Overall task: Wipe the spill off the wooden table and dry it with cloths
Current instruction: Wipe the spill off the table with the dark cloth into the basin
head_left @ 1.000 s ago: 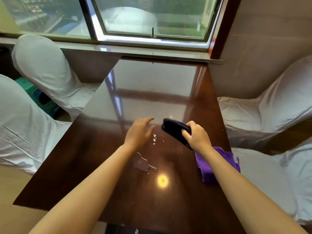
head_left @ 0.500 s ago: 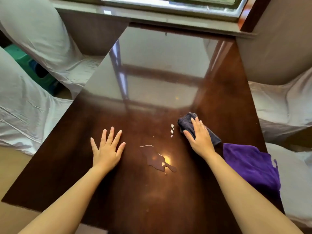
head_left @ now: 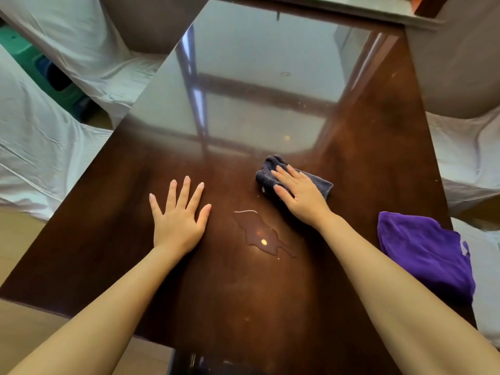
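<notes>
A small clear puddle, the spill (head_left: 261, 232), lies on the glossy dark wooden table (head_left: 365, 163) between my hands. My right hand (head_left: 299, 194) presses flat on a dark grey cloth (head_left: 267, 171) just beyond and to the right of the spill, over where white crumbs lay. A few crumbs (head_left: 263, 189) show at the cloth's near edge. My left hand (head_left: 178, 215) rests flat on the wood to the left of the spill, fingers spread, holding nothing. A purple cloth (head_left: 424, 250) lies bunched at the table's right edge.
White-covered chairs stand on the left (head_left: 54, 147) and right (head_left: 470, 158) of the table. A green stool (head_left: 40, 66) sits behind the left chairs. The far half of the table reflects the window.
My right hand has laid the grey cloth flat and slid it left over the white crumbs. My left hand came down flat on the table. The camera tilted further down.
</notes>
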`<state>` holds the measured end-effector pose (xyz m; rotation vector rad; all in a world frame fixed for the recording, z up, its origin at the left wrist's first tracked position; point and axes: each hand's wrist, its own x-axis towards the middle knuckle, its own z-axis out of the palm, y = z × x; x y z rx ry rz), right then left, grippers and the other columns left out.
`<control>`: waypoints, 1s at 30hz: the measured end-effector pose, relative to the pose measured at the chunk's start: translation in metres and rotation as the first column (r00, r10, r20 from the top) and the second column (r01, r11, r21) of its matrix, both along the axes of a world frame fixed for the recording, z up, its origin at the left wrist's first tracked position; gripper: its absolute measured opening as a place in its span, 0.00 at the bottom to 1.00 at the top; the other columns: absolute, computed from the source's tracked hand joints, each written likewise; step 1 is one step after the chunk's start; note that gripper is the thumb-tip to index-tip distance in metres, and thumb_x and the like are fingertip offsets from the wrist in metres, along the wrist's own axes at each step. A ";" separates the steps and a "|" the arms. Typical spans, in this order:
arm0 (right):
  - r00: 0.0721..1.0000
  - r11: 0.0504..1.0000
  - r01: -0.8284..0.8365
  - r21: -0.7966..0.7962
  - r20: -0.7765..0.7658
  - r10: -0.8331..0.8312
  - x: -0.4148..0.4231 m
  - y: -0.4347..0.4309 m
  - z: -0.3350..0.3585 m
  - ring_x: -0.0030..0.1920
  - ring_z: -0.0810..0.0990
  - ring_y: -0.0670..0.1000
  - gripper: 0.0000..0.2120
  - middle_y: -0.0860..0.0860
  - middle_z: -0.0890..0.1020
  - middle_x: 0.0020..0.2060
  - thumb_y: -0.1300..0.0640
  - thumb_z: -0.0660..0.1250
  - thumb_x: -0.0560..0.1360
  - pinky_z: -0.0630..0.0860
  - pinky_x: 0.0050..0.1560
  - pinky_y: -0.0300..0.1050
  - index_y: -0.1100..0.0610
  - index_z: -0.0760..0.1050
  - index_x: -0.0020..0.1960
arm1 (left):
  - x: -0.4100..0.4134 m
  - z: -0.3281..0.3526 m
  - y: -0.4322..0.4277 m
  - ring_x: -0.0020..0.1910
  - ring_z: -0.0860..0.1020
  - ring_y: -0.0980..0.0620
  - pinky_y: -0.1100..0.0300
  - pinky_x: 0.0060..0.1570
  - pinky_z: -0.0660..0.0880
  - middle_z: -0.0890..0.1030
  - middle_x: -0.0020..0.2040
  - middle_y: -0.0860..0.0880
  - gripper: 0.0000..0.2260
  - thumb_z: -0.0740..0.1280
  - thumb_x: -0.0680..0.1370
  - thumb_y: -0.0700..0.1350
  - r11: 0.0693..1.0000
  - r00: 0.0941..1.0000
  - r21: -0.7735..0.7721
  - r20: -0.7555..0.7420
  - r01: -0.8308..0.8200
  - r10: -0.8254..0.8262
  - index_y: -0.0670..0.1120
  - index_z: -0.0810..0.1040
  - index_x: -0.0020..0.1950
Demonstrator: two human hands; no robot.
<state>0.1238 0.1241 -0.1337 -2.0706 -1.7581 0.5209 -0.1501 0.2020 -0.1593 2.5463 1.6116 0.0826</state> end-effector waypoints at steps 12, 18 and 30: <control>0.965 0.973 -0.229 0.034 -0.121 0.231 -0.079 -0.057 0.005 0.73 0.58 0.45 0.19 0.47 0.68 0.71 0.50 0.52 0.80 0.48 0.72 0.39 0.50 0.65 0.70 | -0.001 0.001 0.000 0.76 0.43 0.49 0.36 0.70 0.38 0.48 0.77 0.51 0.25 0.43 0.77 0.61 1.000 1.000 -0.010 0.009 0.001 -0.001 0.58 0.49 0.74; 0.952 0.960 -0.281 0.009 -0.123 0.280 -0.098 -0.087 0.003 0.73 0.56 0.42 0.21 0.45 0.67 0.71 0.47 0.49 0.80 0.48 0.73 0.41 0.48 0.64 0.71 | -0.005 0.003 -0.005 0.76 0.44 0.49 0.37 0.71 0.39 0.49 0.77 0.51 0.24 0.45 0.78 0.60 1.000 1.000 -0.013 0.017 0.023 -0.023 0.57 0.50 0.74; 0.952 0.959 -0.283 -0.006 -0.121 0.281 -0.154 -0.157 -0.003 0.72 0.48 0.34 0.22 0.36 0.59 0.70 0.41 0.46 0.79 0.41 0.72 0.35 0.43 0.61 0.71 | -0.029 0.001 -0.052 0.76 0.43 0.47 0.37 0.71 0.39 0.47 0.78 0.49 0.27 0.43 0.76 0.64 1.000 1.000 0.006 0.009 0.011 -0.011 0.58 0.47 0.74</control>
